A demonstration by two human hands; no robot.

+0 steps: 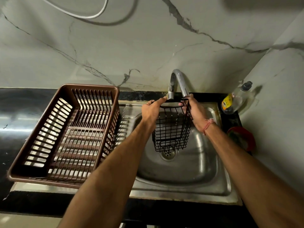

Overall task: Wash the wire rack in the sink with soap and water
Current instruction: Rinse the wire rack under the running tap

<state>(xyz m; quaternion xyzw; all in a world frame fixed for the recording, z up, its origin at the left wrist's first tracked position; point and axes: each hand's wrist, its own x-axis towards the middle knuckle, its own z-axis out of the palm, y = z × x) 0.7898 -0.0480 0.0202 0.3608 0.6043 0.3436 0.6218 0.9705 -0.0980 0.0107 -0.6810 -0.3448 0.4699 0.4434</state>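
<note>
Black wire rack (171, 127) held over the sink (205, 162) basin, directly beneath the tap (171, 92) spout, long axis tilted from the spout down toward the drain (168, 153). Upper end gripped from both sides: left hand (152, 111) curled round the top rim, right hand (195, 112) clasping the right edge, both equally near. Whether water runs, hard to tell. Soap bottle (233, 99) right of the sink, nearer the right hand; brown dish basket (65, 134) on the worktop (16, 112) left.
</note>
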